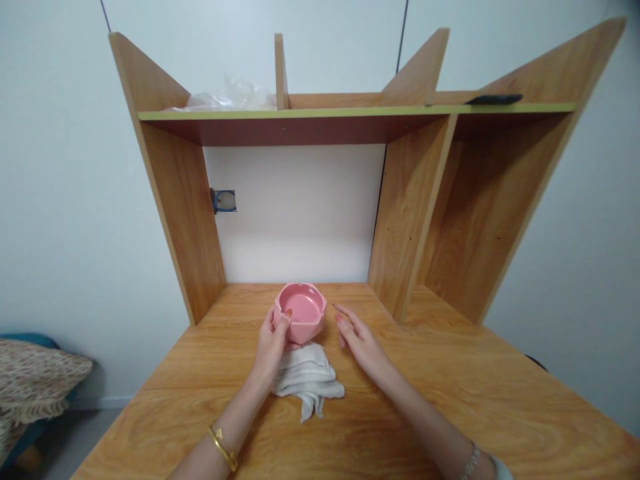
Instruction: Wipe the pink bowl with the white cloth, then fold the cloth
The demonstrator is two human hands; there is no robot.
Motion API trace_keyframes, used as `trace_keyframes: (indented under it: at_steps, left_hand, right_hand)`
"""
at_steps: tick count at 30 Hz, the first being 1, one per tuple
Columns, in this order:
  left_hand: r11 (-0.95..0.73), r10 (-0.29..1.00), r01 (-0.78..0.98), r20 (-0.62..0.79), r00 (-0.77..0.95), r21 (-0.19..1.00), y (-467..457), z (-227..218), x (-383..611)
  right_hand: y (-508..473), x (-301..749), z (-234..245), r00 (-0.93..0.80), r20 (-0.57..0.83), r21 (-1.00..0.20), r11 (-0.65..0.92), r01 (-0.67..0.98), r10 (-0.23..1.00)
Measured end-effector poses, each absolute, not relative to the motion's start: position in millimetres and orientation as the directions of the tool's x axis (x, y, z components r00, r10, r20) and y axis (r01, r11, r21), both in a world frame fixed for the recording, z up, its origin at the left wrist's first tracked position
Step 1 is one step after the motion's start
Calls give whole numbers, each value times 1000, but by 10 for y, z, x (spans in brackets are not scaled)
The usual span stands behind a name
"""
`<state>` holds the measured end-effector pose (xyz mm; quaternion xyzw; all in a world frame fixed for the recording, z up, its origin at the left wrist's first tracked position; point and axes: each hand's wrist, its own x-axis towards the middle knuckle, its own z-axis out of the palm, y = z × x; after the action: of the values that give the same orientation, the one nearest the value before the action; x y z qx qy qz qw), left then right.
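Pink faceted bowl (301,308) sits in your left hand (273,340), which grips it by its left side, your thumb over the near rim, the opening tipped toward you. Your right hand (357,335) is loosely open just right of the bowl, apart from it, its fingers pointing toward it. You have the bowl at the far end of a rumpled white cloth (307,380), which lies on the wooden desk (435,407); whether bowl and cloth touch, the view does not tell. Beyond your hands stands a wooden shelf unit (295,115), with clear plastic wrapping (231,97) on its upper board.
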<state>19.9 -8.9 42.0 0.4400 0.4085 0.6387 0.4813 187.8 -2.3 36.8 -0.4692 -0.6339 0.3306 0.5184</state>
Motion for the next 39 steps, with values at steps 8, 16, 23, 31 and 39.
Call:
trace_keyframes:
  at_steps: [8, 16, 23, 31, 39]
  left_hand:
    - [-360, 932, -3, 360, -34, 933, -156, 389, 325]
    - [-419, 904, 285, 425, 45, 862, -220, 364, 275]
    - [-376, 851, 659, 524, -33, 652, -209, 479, 83]
    - [-317, 881, 800, 470, 49, 509, -202, 444, 106]
    - [-266, 904, 824, 427, 34, 499, -155, 444, 54]
  right_hand:
    - [-151, 1836, 478, -121, 268, -926, 290, 241, 956]
    - [15, 2106, 441, 46, 258, -897, 221, 382, 965]
    - [224, 2601, 353, 212, 419, -676, 148, 721, 883]
    - [360, 2897, 221, 286, 406, -516, -41, 856, 868]
    - [418, 2937, 166, 314, 416, -508, -67, 859, 853]
